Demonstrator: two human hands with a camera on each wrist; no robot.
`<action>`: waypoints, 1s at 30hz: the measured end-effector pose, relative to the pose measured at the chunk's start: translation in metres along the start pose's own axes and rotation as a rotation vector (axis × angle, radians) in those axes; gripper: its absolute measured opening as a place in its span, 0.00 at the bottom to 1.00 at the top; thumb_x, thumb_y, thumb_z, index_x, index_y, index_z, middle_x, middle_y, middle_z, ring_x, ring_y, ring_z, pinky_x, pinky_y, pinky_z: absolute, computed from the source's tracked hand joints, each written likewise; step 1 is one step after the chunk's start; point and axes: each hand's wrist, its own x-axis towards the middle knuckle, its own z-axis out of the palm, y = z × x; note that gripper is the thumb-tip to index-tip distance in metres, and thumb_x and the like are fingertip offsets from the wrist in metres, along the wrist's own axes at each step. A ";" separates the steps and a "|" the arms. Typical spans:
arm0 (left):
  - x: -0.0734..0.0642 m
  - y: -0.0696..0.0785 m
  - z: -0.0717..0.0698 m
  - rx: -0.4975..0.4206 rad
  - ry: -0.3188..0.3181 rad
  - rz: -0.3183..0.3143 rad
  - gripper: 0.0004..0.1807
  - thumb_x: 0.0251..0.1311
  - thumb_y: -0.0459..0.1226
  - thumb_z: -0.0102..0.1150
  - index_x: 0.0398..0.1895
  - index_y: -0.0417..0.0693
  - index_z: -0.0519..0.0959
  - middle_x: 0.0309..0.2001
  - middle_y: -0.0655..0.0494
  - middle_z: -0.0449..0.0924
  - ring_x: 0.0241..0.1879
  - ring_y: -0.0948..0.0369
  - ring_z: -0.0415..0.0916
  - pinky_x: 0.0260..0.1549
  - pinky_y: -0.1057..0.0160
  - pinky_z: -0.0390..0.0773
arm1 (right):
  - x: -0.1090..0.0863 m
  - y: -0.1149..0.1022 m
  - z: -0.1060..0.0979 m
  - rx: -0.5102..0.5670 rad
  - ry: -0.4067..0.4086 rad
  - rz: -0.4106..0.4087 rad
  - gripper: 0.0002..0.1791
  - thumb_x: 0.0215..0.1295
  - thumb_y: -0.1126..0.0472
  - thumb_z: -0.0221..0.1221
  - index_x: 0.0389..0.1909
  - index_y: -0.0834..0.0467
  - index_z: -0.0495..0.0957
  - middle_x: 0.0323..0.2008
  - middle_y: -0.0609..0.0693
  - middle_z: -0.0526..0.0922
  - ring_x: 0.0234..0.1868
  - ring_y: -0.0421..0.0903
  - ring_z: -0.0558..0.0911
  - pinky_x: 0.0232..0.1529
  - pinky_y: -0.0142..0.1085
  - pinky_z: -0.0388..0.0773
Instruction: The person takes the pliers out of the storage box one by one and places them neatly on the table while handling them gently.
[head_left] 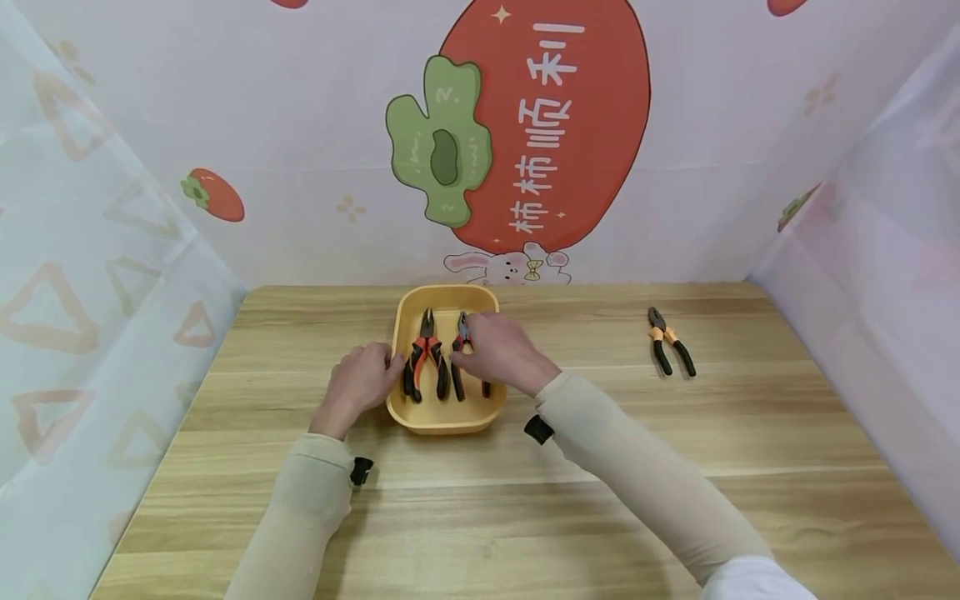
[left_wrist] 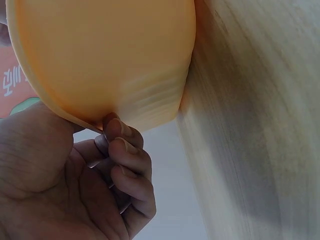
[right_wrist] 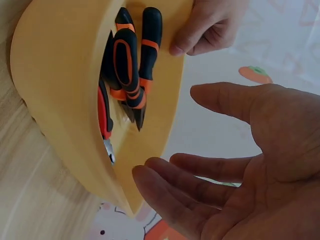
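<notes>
A yellow plastic bin [head_left: 448, 429] sits on the table, its near wall facing me. Inside lie long-nose pliers [head_left: 427, 333] with black and orange handles, jaws toward the back wall. Beside them are red-and-black-handled pliers [head_left: 458, 385], partly hidden by my right hand [head_left: 504, 350]. That hand hovers over the bin's right side; in the right wrist view its fingers [right_wrist: 187, 200] are spread, with nothing between them and the thumb. My left hand [head_left: 362, 379] pinches the bin's left rim, thumb on one side and curled fingers [left_wrist: 131, 150] on the other.
Another pair of pliers [head_left: 658, 327], with black and light-orange handles, lies on the right part of the wooden table [head_left: 480, 517]. A white printed backdrop [head_left: 315, 125] rises at the table's rear edge, with similar sheets at both sides.
</notes>
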 end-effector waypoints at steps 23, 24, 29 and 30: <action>-0.001 0.001 -0.003 -0.008 -0.021 -0.021 0.21 0.75 0.45 0.48 0.22 0.47 0.71 0.18 0.53 0.70 0.17 0.58 0.68 0.17 0.60 0.67 | 0.029 -0.010 0.023 -0.031 -0.127 0.084 0.16 0.69 0.50 0.65 0.43 0.60 0.79 0.39 0.53 0.76 0.38 0.48 0.77 0.33 0.36 0.77; -0.001 0.001 -0.002 -0.007 -0.022 -0.022 0.21 0.75 0.45 0.48 0.22 0.47 0.71 0.18 0.53 0.70 0.17 0.58 0.68 0.18 0.60 0.67 | 0.030 -0.010 0.024 -0.043 -0.128 0.083 0.15 0.69 0.50 0.65 0.41 0.59 0.79 0.38 0.52 0.77 0.38 0.48 0.77 0.34 0.36 0.76; -0.001 0.002 -0.003 -0.002 -0.017 -0.024 0.21 0.75 0.45 0.48 0.21 0.47 0.71 0.18 0.53 0.70 0.17 0.57 0.68 0.18 0.59 0.67 | 0.038 -0.011 0.029 -0.123 -0.133 0.095 0.12 0.69 0.51 0.63 0.38 0.58 0.81 0.36 0.52 0.79 0.39 0.48 0.77 0.37 0.38 0.76; -0.002 0.002 -0.003 -0.004 -0.016 -0.024 0.21 0.75 0.45 0.48 0.22 0.47 0.71 0.18 0.53 0.70 0.17 0.57 0.68 0.18 0.59 0.67 | 0.039 -0.011 0.030 -0.141 -0.134 0.096 0.12 0.69 0.51 0.63 0.38 0.57 0.81 0.36 0.52 0.79 0.39 0.48 0.77 0.37 0.38 0.76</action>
